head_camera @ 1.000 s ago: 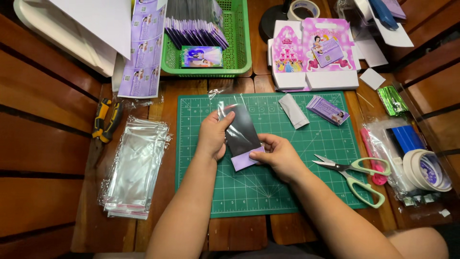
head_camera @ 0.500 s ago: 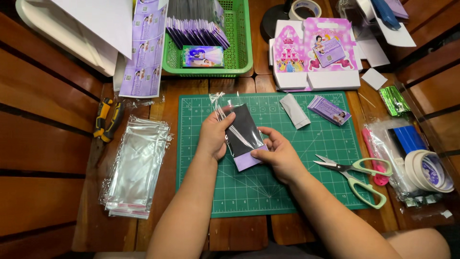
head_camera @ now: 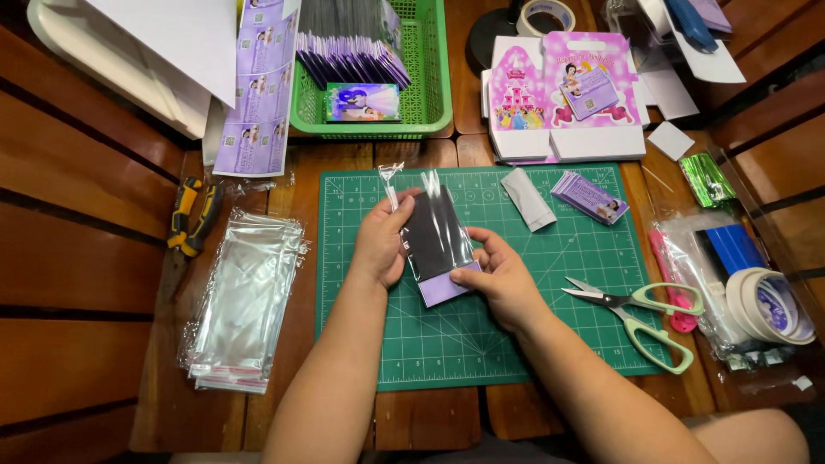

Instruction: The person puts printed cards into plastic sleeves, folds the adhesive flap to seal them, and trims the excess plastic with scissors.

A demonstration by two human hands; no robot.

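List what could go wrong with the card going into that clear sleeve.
1. The clear sleeve is thin and crinkled at its top, so the purple card poking out below may snag or bend as the right hand pushes.
2. The left hand pinches only one edge, so the sleeve could slip or twist.
3. The scissors lie open near the right forearm; a careless sweep might catch the blades.

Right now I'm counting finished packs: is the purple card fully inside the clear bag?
Not fully. The card's lower end sticks out below the bag, which both hands hold over the mat.
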